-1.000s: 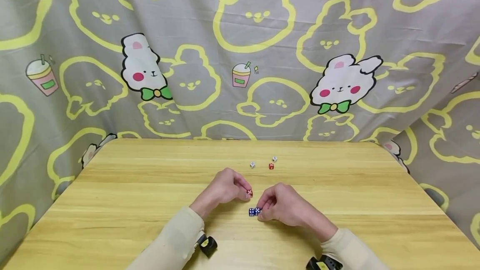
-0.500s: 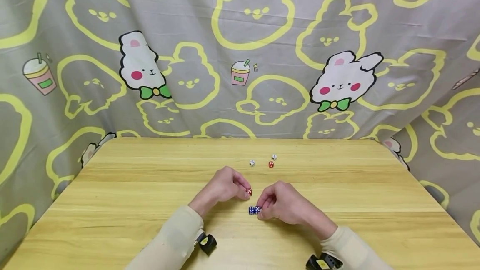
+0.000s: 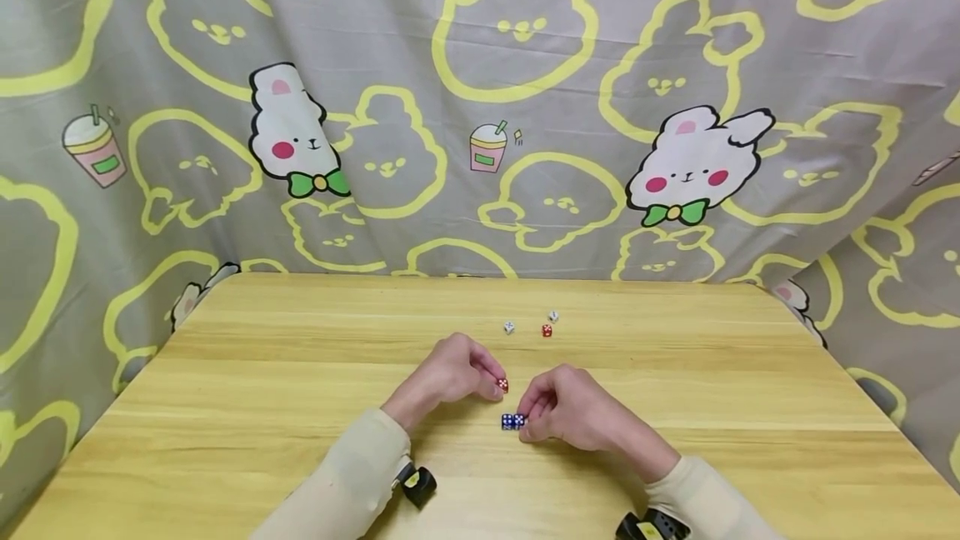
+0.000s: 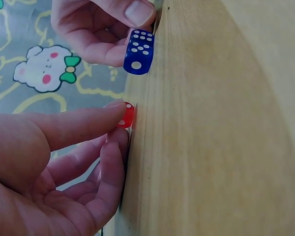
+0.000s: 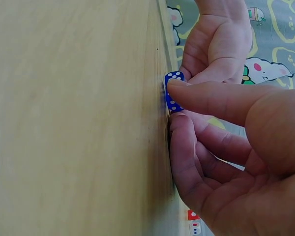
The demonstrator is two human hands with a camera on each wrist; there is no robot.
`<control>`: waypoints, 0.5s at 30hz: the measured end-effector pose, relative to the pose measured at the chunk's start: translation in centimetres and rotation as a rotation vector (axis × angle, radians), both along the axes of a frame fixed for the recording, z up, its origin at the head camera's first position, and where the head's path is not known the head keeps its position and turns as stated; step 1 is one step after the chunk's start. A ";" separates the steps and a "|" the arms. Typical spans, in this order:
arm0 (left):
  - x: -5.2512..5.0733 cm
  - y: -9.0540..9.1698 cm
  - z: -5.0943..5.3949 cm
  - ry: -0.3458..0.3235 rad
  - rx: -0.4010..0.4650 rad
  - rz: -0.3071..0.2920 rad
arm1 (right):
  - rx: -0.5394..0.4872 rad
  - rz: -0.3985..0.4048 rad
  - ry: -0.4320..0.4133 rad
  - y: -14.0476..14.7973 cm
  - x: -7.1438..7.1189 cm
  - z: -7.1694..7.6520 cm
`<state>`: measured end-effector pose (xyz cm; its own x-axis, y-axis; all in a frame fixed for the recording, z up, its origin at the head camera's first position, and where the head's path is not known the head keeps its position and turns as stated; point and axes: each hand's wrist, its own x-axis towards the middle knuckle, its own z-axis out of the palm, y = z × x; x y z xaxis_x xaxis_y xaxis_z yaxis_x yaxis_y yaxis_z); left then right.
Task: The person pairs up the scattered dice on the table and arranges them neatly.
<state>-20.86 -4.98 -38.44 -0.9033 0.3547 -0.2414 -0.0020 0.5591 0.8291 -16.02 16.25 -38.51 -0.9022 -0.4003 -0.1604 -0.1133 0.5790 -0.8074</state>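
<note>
On the wooden table (image 3: 337, 315), my left hand (image 3: 452, 371) pinches a red die (image 3: 503, 386) between thumb and fingers. Thumb and fingertip cover much of that die in the left wrist view. My right hand (image 3: 576, 408) pinches a blue die (image 3: 519, 421) by its right end. Touching it on the left is a second blue die (image 3: 507, 422), so the two form a short row nearer to the person than the red die. In the right wrist view, the right thumb hides part of the blue dice (image 5: 174, 75).
Farther back lie a white die (image 3: 509, 327), another white die (image 3: 553, 317) and a red die (image 3: 547, 330). A grey patterned curtain (image 3: 420, 48) hangs behind the table and along its sides. Bare tabletop stretches left and right of the hands.
Both hands keep their grips and barely move, and the dice stay where they are. Only the head view shifts slightly.
</note>
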 end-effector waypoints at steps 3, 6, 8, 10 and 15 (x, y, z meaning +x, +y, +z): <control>0.0 0.1 0.1 0.001 0.002 0.004 | -0.008 -0.003 -0.008 0.0 0.0 0.0; 0.0 0.1 0.1 0.002 0.004 0.007 | -0.015 -0.003 -0.015 0.1 0.0 0.0; 0.0 0.1 0.1 0.004 0.004 0.008 | -0.018 -0.002 -0.015 0.1 0.0 0.0; 0.0 0.2 0.2 0.006 0.004 0.011 | -0.020 -0.003 -0.014 0.2 0.0 0.0; 0.0 0.2 0.1 0.007 -0.002 0.015 | -0.026 -0.012 -0.021 0.2 -0.1 0.1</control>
